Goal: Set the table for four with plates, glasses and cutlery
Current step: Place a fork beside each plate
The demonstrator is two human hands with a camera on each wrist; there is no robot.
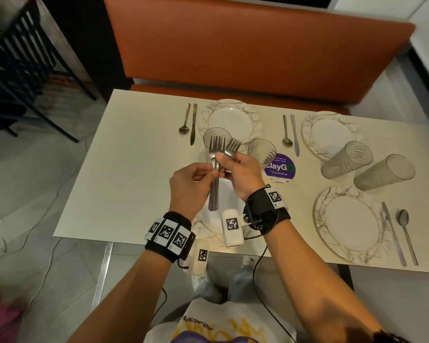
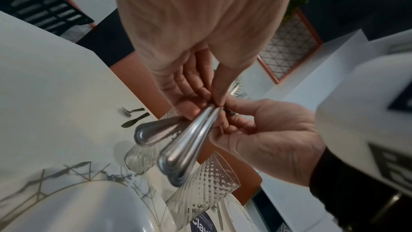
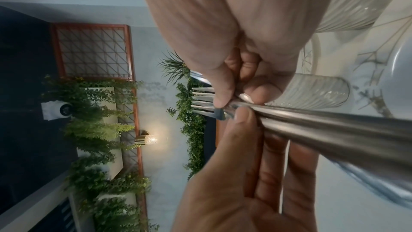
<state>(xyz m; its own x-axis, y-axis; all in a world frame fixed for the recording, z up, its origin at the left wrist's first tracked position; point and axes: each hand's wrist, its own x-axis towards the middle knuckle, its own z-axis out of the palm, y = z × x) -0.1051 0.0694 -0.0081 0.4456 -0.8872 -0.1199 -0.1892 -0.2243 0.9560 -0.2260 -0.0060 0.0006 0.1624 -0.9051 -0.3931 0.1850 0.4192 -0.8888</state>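
Both hands are raised above the near-left plate (image 1: 216, 219), working a bundle of forks (image 1: 214, 169). The left hand (image 1: 190, 186) pinches the handles between thumb and fingers, tines pointing up and away. The right hand (image 1: 243, 174) has its thumb and fingertips closed on the neck of 1 fork (image 1: 232, 147), whose head is fanned out to the right of the others. In the left wrist view the rounded handle ends (image 2: 174, 149) hang toward the camera; how many forks are in the bundle cannot be told.

The cream surface (image 1: 134, 169) carries 4 marbled plates. The far-left plate (image 1: 233, 117) has a gold spoon (image 1: 185, 120) and a gold knife (image 1: 193, 123) to its left. The far-right plate (image 1: 331, 134) has a silver spoon (image 1: 286, 131) and a silver knife (image 1: 294, 133) to its left. The near-right plate (image 1: 349, 224) has a knife (image 1: 393, 231) and a spoon (image 1: 406, 233) on its right.

4 ribbed glasses stand in the middle: 1 (image 1: 208, 136) behind the fork tines, 1 (image 1: 261, 151) beside a purple sticker (image 1: 280, 168), and 2 more, (image 1: 346, 159) and (image 1: 384, 172), between the right-hand plates. An orange bench (image 1: 245, 45) runs along the far edge.
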